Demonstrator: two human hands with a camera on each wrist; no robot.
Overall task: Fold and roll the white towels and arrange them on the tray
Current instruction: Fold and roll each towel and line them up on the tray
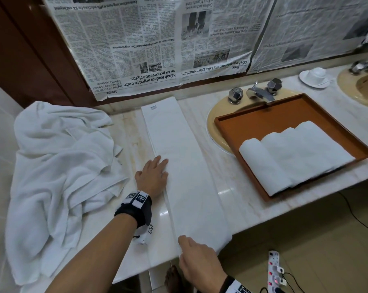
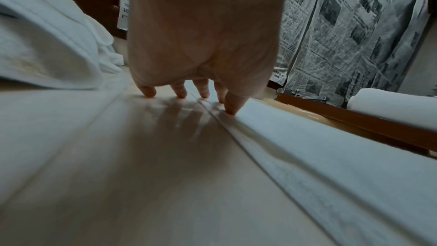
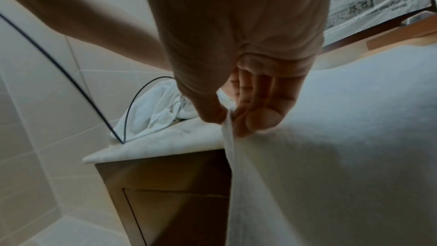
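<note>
Overhead, the folded towel (image 1: 185, 166) lies as a long strip down the marble counter (image 1: 238, 185), left of the tray (image 1: 263, 119) holding 4 rolled towels (image 1: 295, 153). Her left hand (image 1: 152, 176) rests on its left edge, fingers spread, tips pressing, as the left wrist view confirms. Only the right wrist view shows the right hand (image 3: 238, 117) pinching the near corner.

Marble vanity counter (image 1: 231, 187) running along the wall, upside-down newspaper sheets (image 1: 136, 39) covering the mirror, beige tiled floor (image 1: 316, 261) showing below, dark wood panelling (image 1: 30, 60) standing left.
</note>
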